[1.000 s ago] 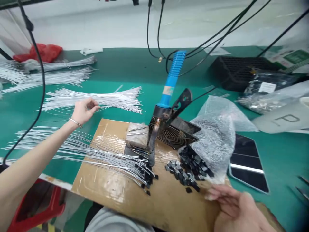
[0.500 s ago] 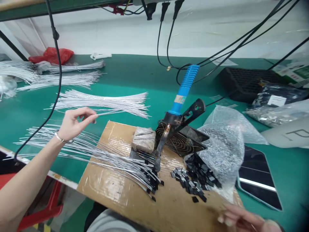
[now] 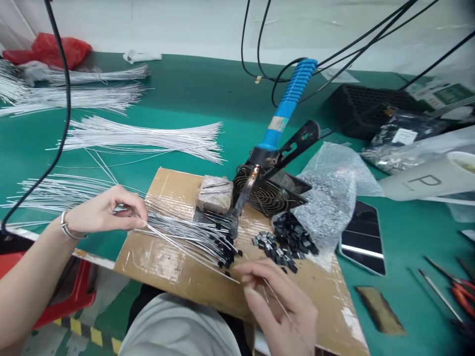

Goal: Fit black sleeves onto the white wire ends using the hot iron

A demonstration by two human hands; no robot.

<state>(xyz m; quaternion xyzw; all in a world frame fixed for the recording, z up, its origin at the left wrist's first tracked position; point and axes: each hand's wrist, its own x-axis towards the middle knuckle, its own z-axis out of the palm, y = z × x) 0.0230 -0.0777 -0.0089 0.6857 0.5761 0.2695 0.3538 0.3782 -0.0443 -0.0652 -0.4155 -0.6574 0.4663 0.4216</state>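
Observation:
My left hand [image 3: 111,210] pinches a white wire [image 3: 189,249] between thumb and fingers, low over the cardboard. The wire's far end reaches almost to the fingertips of my right hand [image 3: 280,304]. A thin silvery strand [image 3: 276,298], perhaps solder, runs through that hand's curled fingers. Beside the held wire lies a bunch of white wires [image 3: 174,226], several with small black pieces at their ends. Beyond them a blue-handled soldering iron [image 3: 287,106] is propped with its tip pointing down, next to a worn block [image 3: 215,193]. Loose black chips [image 3: 276,249] lie right of the tip.
Cardboard [image 3: 156,267] covers the bench front. More white wire bundles [image 3: 148,136] lie behind. A fan [image 3: 269,195] sits behind the iron. On the right are a bubble-wrap bag [image 3: 330,193], a phone [image 3: 363,237], a white cup [image 3: 426,178] and red-handled pliers [image 3: 463,296]. A black cable [image 3: 63,89] hangs at left.
My left hand has brought a wire forward from the rear bundle to over the cardboard. My right hand has moved left toward its end. The view has tilted down.

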